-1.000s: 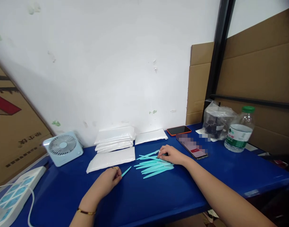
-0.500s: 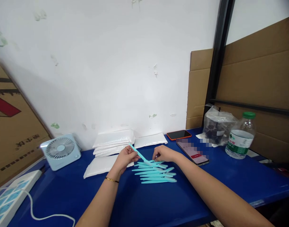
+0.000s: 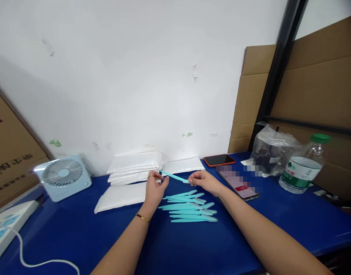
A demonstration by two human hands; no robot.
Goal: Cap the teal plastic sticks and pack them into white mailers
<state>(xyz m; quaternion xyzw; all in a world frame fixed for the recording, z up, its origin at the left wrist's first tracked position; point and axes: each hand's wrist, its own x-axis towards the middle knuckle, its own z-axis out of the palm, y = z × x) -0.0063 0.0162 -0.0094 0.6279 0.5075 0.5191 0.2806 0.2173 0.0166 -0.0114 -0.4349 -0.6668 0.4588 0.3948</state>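
Note:
A teal eyebrow razor is held above the blue table, stretched between both hands. The thumb and fingers of my left hand are at its handle end, closed around it. At the other end, the thumb and fingertips of my right hand pinch the blade end, partly hiding it. Just below the hands, several more teal razors lie in a loose, overlapping row, handles to the left and blade ends to the right.
White padded packets are stacked by the wall, with another packet left of my left hand. A fan and power strip are at left. Two phones, a bagged cup and a water bottle stand right.
The razor has been lifted off the row and turned closer to level. My right hand has moved up to its blade end. The view has shifted slightly.

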